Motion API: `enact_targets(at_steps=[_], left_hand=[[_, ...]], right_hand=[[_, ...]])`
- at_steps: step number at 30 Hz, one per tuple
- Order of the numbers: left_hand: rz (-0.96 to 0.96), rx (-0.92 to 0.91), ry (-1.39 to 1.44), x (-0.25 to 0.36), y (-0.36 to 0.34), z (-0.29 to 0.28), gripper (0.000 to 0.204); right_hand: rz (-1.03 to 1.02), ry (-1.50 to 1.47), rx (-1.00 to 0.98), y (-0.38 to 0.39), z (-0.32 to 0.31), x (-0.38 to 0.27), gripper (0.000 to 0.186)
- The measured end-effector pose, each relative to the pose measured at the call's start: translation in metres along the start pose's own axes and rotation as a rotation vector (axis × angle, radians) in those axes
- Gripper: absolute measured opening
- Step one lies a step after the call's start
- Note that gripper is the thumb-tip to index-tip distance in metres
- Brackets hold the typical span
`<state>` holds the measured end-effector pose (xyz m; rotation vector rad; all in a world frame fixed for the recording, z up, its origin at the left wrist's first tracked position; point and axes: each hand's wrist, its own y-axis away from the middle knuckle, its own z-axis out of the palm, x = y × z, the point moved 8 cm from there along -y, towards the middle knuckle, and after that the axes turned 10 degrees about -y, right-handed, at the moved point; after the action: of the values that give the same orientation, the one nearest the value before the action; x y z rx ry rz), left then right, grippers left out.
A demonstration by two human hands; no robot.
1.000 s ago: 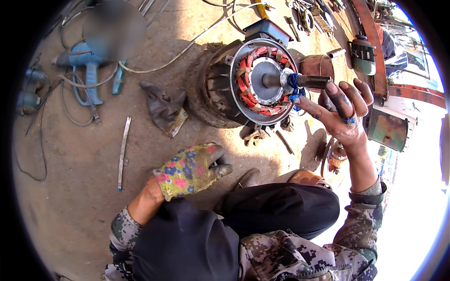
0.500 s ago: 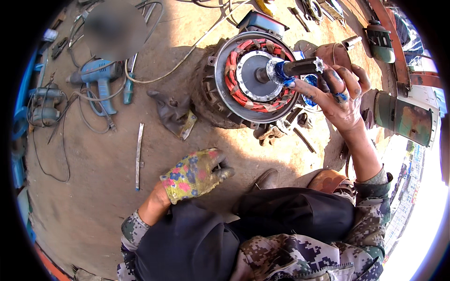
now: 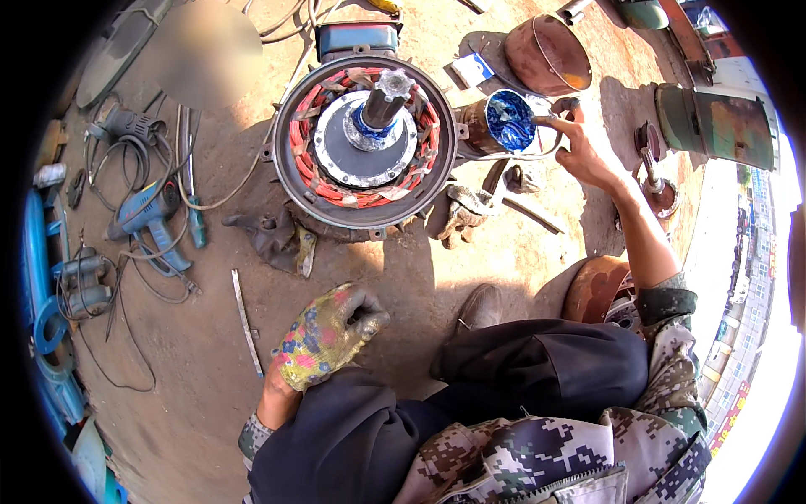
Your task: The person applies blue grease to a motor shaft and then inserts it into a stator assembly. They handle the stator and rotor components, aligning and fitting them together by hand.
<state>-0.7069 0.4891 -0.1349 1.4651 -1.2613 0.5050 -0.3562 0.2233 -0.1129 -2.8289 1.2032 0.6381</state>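
My bare right hand [image 3: 586,144] is at the rim of a can of blue grease [image 3: 510,122]. Its index finger points at the grease, and the other fingers are partly bent; I see nothing held. My left hand [image 3: 329,338], in a dirty flowered glove, rests by my knee with fingers curled to the thumb and nothing visible in it. Ahead stands an open electric motor [image 3: 280,172] with red windings [image 3: 304,160] around a grey round cover [image 3: 336,147]. From its middle rises a splined shaft [image 3: 384,105], with blue grease smeared around its base.
A rusty bucket [image 3: 537,59] stands behind the can. Dark gloves [image 3: 267,238] and a dirty pale glove [image 3: 462,214] lie by the motor. At left are a blue heat gun [image 3: 151,220], a screwdriver [image 3: 196,223], cables and a metal strip [image 3: 245,319]. A green cylindrical housing [image 3: 714,124] lies at right.
My right hand has left the shaft and moved to the grease can on the right. The view has shifted, bringing the can into sight. My left hand stays by the knee, fingers curled closer.
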Motion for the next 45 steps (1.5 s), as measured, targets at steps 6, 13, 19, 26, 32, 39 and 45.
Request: enact_targets(at_steps=[6,13,19,26,32,39,45], left_hand=[[0.012,-0.023,-0.052,0.004,-0.003,0.006,0.016],[-0.007,-0.008,-0.017,0.001,0.0,0.007,0.018],[-0.016,-0.002,-0.043,0.0,0.004,0.005,0.018],[0.002,0.017,-0.053,-0.003,0.008,0.001,0.017],[-0.017,-0.024,-0.09,-0.002,0.0,-0.001,0.018],[0.196,0.083,-0.207,-0.064,0.012,0.017,0.024],[0.168,-0.016,-0.072,-0.055,-0.003,0.021,0.025]], right_hand=[[-0.041,0.18,-0.114,-0.006,0.039,-0.009,0.073],[-0.161,0.476,-0.168,-0.023,0.048,-0.027,0.06],[-0.095,0.442,-0.214,-0.031,0.05,-0.035,0.05],[0.113,0.016,-0.19,-0.025,0.039,0.002,0.06],[0.265,-0.843,-0.157,-0.013,-0.022,-0.054,0.062],[-0.06,-1.071,-0.224,-0.045,-0.047,-0.194,0.064],[-0.201,-0.867,-0.45,-0.08,-0.053,-0.249,0.058]])
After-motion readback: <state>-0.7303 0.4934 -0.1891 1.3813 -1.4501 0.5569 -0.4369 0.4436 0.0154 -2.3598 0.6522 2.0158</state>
